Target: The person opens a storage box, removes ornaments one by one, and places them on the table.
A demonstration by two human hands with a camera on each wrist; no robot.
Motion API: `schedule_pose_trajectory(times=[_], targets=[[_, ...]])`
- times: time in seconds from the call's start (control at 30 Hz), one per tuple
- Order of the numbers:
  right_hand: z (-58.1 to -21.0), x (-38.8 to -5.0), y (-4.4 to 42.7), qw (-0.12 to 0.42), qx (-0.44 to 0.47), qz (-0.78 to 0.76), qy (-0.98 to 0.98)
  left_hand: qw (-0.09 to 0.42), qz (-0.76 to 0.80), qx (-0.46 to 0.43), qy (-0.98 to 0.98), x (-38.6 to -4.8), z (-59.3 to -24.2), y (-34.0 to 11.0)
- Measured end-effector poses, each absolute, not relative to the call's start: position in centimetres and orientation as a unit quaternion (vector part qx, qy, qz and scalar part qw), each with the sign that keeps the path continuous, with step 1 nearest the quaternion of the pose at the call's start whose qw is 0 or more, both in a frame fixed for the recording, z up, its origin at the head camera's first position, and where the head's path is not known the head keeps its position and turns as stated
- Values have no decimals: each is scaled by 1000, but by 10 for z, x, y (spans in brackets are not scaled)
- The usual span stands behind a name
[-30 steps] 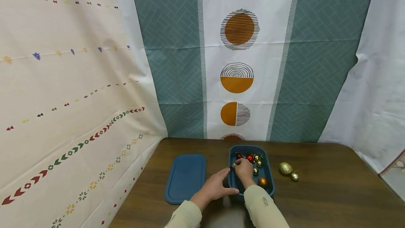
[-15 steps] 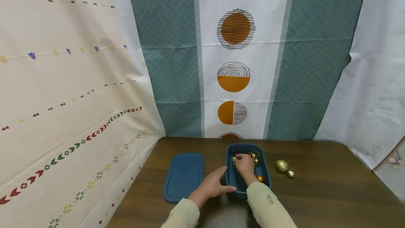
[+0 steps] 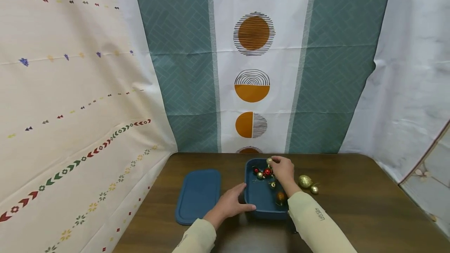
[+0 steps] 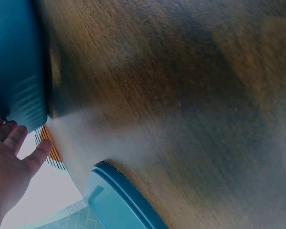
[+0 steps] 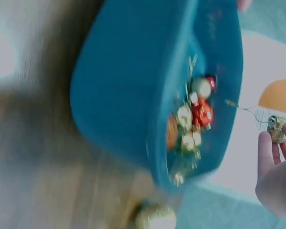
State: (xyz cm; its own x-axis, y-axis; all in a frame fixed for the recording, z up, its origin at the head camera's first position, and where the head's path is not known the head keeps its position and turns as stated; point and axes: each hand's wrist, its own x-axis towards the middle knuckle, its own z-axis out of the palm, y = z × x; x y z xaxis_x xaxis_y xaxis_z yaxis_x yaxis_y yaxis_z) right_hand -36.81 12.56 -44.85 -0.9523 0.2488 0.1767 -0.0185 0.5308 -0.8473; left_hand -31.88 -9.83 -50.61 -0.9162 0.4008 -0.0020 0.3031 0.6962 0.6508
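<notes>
My right hand (image 3: 284,170) pinches a small glittery gold bauble (image 5: 277,131) between fingertips and thumb, and a thin hanging loop trails from it. It is over the far right rim of a blue plastic box (image 3: 268,214). Inside the box lie a red bauble (image 3: 267,172), a smaller red one, gold ones such as a round gold bauble (image 3: 260,175), and an orange bauble (image 3: 280,196). My left hand (image 3: 228,204) is at the box's near left side, thumb spread from fairly straight fingers; in the left wrist view its fingertips touch or nearly touch the box wall.
A flat blue lid (image 3: 198,196) lies on the wooden table (image 3: 154,214), left of the box. To the right are a large glittery gold bauble (image 3: 305,181) and a smaller shiny gold bauble (image 3: 314,189). Patterned cloths (image 3: 190,89) hang behind and beside the table.
My right hand has lifted from inside the box and moved right to its far rim, now with the gold bauble. My left hand stays by the box. The head view has turned slightly right.
</notes>
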Motion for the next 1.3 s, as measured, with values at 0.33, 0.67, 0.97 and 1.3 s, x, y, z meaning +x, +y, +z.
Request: schedule_pose_trajectory(times=[0.33,0.67,0.97,1.3], targets=[[-428,-361,185,164,-101,472,-860,75,335,191,920,-318,-508,-104],[-434,-344,237,194,-148,447,-861,76,342,186,918,-321,-510,-106],[-465,-325,272,199,-212,439,-850,73,338,193,918,-321,-509,-105],[-504,-306,291,175,-226,418,-862,72,332,190,921,-323,-509,-98]])
